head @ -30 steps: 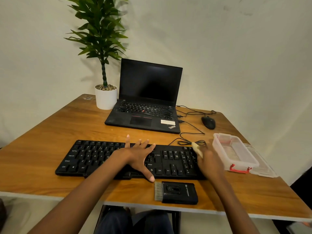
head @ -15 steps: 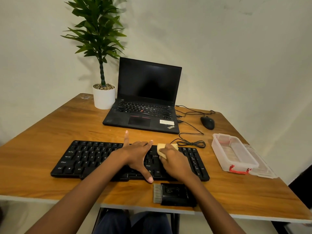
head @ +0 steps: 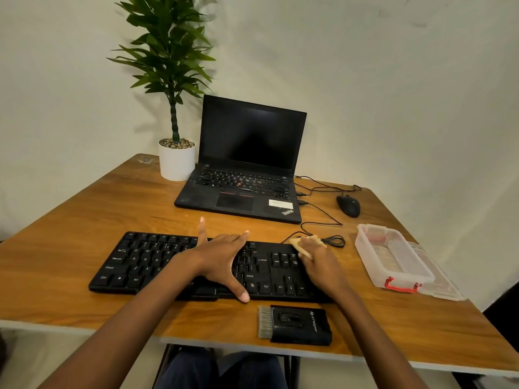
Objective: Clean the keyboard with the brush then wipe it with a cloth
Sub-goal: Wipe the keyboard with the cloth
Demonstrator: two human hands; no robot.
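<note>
A black keyboard (head: 146, 262) lies across the near part of the wooden table (head: 84, 214). My left hand (head: 222, 259) rests flat on its middle with fingers spread, thumb at the front edge. My right hand (head: 323, 262) holds a small yellow cloth (head: 300, 245) bunched under its fingers and presses it on the keyboard's right end. The black brush (head: 295, 324), bristles pointing left, lies on the table just in front of the keyboard.
An open black laptop (head: 247, 164) stands behind the keyboard, with a potted plant (head: 175, 153) to its left. A black mouse (head: 348, 205) and cables (head: 323, 217) lie at the back right. A clear plastic box (head: 393, 256) with a red latch sits right of the keyboard.
My right hand with the cloth swept left to the keyboard's middle, then back right to the numpad end. The left hand stayed in place on the keys.
</note>
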